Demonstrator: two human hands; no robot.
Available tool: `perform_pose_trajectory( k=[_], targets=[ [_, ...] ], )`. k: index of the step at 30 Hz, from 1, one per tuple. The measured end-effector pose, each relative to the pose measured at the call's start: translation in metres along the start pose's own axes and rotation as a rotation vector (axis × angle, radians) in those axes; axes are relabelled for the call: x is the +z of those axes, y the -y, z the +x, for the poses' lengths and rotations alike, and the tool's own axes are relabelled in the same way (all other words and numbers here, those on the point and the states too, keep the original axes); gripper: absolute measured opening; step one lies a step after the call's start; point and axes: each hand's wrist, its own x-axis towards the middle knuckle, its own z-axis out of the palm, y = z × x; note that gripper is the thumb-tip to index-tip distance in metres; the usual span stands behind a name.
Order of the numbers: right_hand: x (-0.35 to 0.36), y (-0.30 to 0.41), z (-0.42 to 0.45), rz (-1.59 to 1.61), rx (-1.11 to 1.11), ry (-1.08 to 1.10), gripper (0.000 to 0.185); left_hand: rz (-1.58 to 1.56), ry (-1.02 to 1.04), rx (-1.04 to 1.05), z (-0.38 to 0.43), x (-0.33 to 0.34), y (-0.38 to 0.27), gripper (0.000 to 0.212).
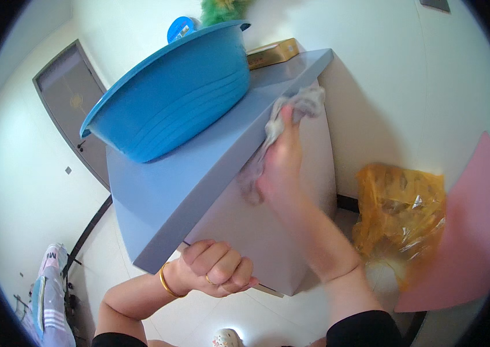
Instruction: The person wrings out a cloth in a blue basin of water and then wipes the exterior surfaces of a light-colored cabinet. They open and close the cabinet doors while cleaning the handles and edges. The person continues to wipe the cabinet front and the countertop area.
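Observation:
My right hand (283, 162) presses a crumpled greyish-white cloth (274, 126) against the front of a cabinet, just under the edge of its blue-grey top (162, 195). The cloth spreads past my fingers on both sides and looks blurred at its lower end. My left hand (219, 269) is curled into a fist near the cabinet's near corner, beside its pale front panel (236, 217). What lies inside the curled fingers, if anything, is hidden. A gold bangle (167, 282) circles that wrist, and a ring is on one finger. A large blue plastic basin (184, 91) stands on the cabinet top.
Behind the basin are a gold box (273, 53), a round blue lid (181, 28) and something green and fluffy (223, 11). An orange plastic bag (401, 212) and a pink panel (466, 243) are at right. Draped clothing (52, 299) hangs lower left; a grey door (71, 99) is beyond.

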Motion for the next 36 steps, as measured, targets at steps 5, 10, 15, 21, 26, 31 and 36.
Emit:
perform_pose_trajectory(
  k=[5, 10, 15, 21, 26, 31, 36],
  targets=[
    [0.007, -0.026, -0.103, -0.184, 0.049, 0.145, 0.049, 0.003, -0.186, 0.104, 0.000, -0.009, 0.000, 0.026],
    [-0.017, -0.024, -0.152, -0.158, 0.319, 0.433, 0.048, -0.020, -0.232, 0.046, -0.009, -0.040, -0.003, 0.027],
    [-0.022, -0.011, -0.167, -0.162, 0.546, 0.390, 0.061, 0.086, -0.361, -0.164, -0.041, -0.056, 0.006, 0.067],
    [-0.016, -0.002, -0.194, -0.388, 0.524, 0.452, 0.075, -0.071, -0.103, -0.571, -0.048, -0.071, 0.026, 0.075],
    [-0.089, -0.003, -0.210, -0.130, 0.756, 0.476, 0.063, -0.277, -0.131, -0.594, -0.051, -0.058, 0.002, 0.072],
    [-0.071, 0.004, -0.200, 0.080, 0.794, 0.243, 0.060, -0.501, -0.439, -0.489, -0.077, -0.048, -0.030, 0.073],
    [-0.082, 0.013, -0.193, 0.274, 0.776, 0.192, 0.058, -0.968, -0.316, -0.783, -0.052, -0.051, -0.059, 0.077]
  ],
)
